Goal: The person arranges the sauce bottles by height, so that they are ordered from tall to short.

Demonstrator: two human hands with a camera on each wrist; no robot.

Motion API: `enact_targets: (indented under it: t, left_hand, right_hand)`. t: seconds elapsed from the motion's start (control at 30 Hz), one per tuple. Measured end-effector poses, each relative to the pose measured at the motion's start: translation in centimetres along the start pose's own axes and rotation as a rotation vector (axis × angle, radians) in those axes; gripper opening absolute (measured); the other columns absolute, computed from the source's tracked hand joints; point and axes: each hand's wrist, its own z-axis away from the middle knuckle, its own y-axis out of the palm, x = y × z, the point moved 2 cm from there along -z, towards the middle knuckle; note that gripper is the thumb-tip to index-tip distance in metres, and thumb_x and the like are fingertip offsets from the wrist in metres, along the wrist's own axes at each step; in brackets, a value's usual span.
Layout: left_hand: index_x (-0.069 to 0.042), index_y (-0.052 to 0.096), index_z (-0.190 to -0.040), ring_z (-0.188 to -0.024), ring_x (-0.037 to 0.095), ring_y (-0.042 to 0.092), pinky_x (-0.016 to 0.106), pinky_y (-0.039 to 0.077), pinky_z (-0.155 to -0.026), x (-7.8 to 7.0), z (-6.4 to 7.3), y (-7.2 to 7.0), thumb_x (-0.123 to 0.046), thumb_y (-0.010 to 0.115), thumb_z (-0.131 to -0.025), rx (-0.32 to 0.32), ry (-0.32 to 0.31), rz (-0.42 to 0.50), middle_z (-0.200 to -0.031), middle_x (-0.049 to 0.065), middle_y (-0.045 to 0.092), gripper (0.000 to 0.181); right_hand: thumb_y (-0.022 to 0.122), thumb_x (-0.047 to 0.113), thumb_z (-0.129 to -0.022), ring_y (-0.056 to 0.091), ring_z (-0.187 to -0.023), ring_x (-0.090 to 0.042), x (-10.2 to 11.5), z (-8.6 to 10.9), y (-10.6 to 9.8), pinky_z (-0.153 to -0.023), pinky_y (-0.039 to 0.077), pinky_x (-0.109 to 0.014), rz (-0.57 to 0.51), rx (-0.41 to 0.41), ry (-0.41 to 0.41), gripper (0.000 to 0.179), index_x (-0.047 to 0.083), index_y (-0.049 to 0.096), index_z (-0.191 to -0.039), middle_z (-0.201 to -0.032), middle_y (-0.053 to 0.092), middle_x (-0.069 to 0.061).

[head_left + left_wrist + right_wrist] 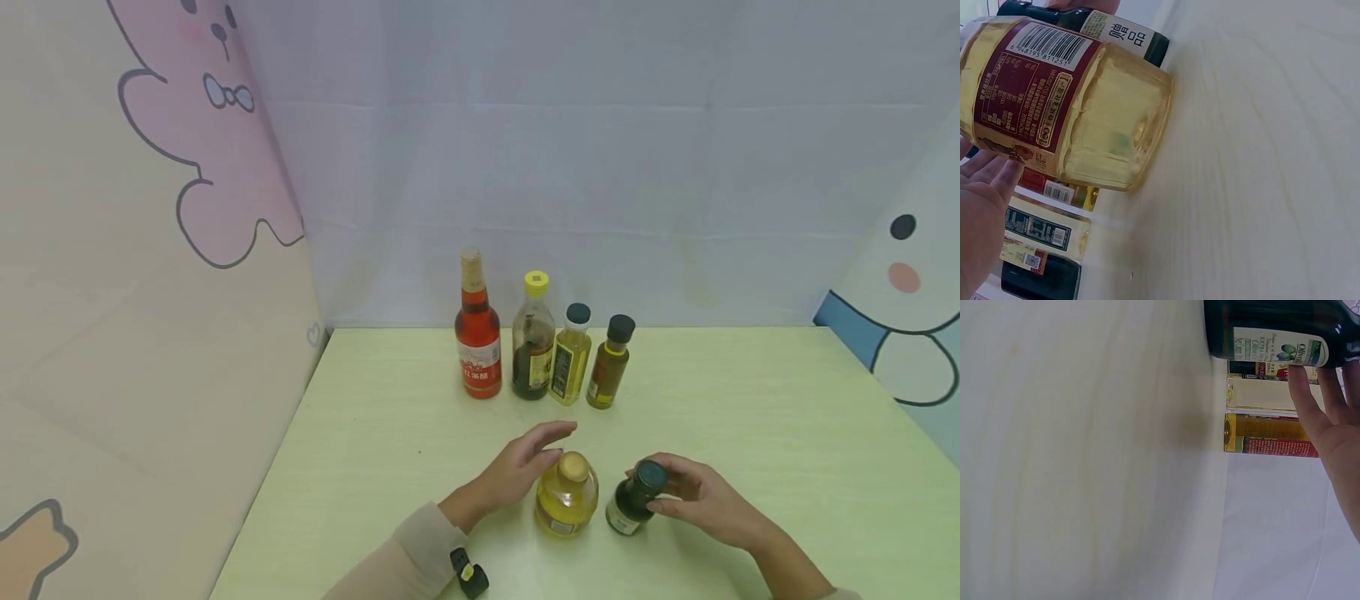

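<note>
A round, gold-capped bottle of yellow cooking oil (562,506) stands on the table, its maroon label (1038,81) facing the left wrist camera. My left hand (512,468) is beside its upper left, fingers extended past the cap and thumb near the neck. Just right of it is a dark green olive oil bottle (634,497), tilted slightly, with a cream label (1280,348). My right hand (697,502) holds this bottle near its cap, with the thumb on the near side and fingers on the far side.
Four bottles form a row at the back: red vinegar (480,354), a yellow-capped dark sauce bottle (533,354), a square pale oil bottle (571,362) and a slim black-capped oil bottle (608,371). Behind the pale green table (375,450) hangs a white cloth (562,167).
</note>
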Motion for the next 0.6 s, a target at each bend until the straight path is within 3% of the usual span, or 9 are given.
enact_targets:
  t: [0.2,0.37,0.47,0.6]
  left_hand:
    - [-0.004,0.037,-0.146,-0.136,0.017,0.037,0.042,0.03,-0.11,0.1,0.6,0.1,-0.032,0.038,-0.106,0.05,0.002,-0.008,-0.148,0.014,0.041,0.048]
    - [-0.005,0.037,-0.147,-0.135,0.015,0.038,0.035,0.034,-0.108,0.3,1.2,0.2,-0.054,0.047,-0.098,0.107,0.024,-0.051,-0.148,0.012,0.042,0.07]
    - [-0.003,0.035,-0.147,-0.134,0.015,0.038,0.034,0.034,-0.108,0.6,1.5,0.3,-0.048,0.062,-0.093,0.109,0.045,-0.1,-0.147,0.008,0.042,0.075]
    - [-0.001,0.033,-0.148,-0.135,0.014,0.037,0.034,0.033,-0.108,0.7,1.7,0.3,-0.019,0.077,-0.085,0.094,0.032,-0.154,-0.148,0.005,0.041,0.079]
  right_hand:
    - [0.056,-0.014,-0.091,0.059,-0.114,-0.014,-0.1,0.0,0.1,-0.09,0.048,-0.026,-0.015,0.003,-0.005,0.033,-0.011,0.051,-0.124,-0.121,0.063,-0.019]
    - [0.055,-0.015,-0.091,0.059,-0.114,-0.016,-0.1,0.0,0.1,-0.09,0.048,-0.027,-0.016,0.008,-0.014,0.034,-0.01,0.052,-0.124,-0.121,0.062,-0.021]
    - [0.056,-0.015,-0.091,0.059,-0.114,-0.015,-0.1,0.0,0.1,-0.091,0.048,-0.026,-0.009,0.005,-0.02,0.035,-0.009,0.052,-0.125,-0.121,0.062,-0.022]
    - [0.056,-0.015,-0.09,0.059,-0.114,-0.015,-0.1,0.0,0.1,-0.091,0.048,-0.026,-0.004,0.004,-0.028,0.035,-0.009,0.052,-0.124,-0.121,0.062,-0.022]
